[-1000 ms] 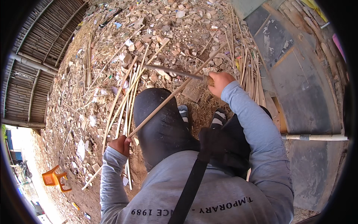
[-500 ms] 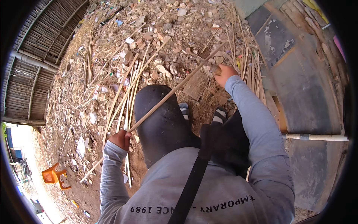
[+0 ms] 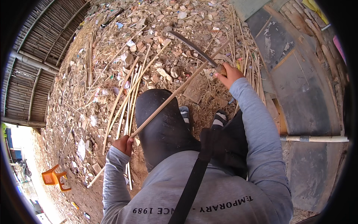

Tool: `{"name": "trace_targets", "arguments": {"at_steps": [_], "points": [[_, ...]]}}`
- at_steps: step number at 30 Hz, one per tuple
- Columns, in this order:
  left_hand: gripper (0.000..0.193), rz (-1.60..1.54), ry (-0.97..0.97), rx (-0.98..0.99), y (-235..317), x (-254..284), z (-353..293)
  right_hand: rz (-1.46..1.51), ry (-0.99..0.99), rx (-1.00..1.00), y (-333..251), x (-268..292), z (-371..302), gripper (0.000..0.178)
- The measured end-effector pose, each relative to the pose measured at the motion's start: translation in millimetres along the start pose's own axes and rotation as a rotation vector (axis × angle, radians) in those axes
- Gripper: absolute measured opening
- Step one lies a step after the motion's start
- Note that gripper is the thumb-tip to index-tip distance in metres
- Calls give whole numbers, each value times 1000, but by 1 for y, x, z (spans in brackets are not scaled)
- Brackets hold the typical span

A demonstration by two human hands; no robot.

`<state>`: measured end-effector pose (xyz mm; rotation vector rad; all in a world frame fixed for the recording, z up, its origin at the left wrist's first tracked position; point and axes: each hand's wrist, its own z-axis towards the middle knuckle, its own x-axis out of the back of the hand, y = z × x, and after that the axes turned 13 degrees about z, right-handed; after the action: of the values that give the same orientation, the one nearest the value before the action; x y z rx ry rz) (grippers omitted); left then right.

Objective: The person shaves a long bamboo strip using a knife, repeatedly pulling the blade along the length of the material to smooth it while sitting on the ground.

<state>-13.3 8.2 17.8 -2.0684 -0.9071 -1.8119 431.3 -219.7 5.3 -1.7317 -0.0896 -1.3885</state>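
My left hand (image 3: 123, 145) is closed round the near end of a long bamboo strip (image 3: 169, 98). The strip slants across my left knee, up and to the right. My right hand (image 3: 230, 75) grips the wooden handle of a machete (image 3: 192, 45), whose dark, curved blade points up and to the left. Near the handle the blade crosses the strip; whether they touch, I cannot tell. Left of my knee lie several pale bamboo strips (image 3: 131, 93) on the ground. The blade's tip is over the rubble, apart from the strip.
Stones and litter (image 3: 164, 72) cover the ground ahead. More strips (image 3: 250, 69) lie at the right, next to dark sheets (image 3: 311, 89) with a pale pole (image 3: 317, 138) across them. An orange plastic chair (image 3: 54, 178) is at the lower left, below a bamboo wall (image 3: 31, 71).
The machete's blade has swung into clear view, now pointing up and left across the strip. My right hand has shifted slightly right and down. My left hand keeps its hold, moving a little.
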Motion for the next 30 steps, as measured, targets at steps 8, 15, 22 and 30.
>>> {"name": "trace_targets", "arguments": {"at_steps": [8,15,22,30], "points": [[40,53,-25,17,3,8,0,-153,-65,42,-31,-3,-13,39],[40,25,14,-13,-2,-4,2,49,-20,17,-11,-20,0,32],[41,-20,-57,57,2,10,0,-63,-250,130,-38,-27,-14,32],[41,1,-29,25,2,5,4,1,-74,-88,9,-20,13,40]]}}
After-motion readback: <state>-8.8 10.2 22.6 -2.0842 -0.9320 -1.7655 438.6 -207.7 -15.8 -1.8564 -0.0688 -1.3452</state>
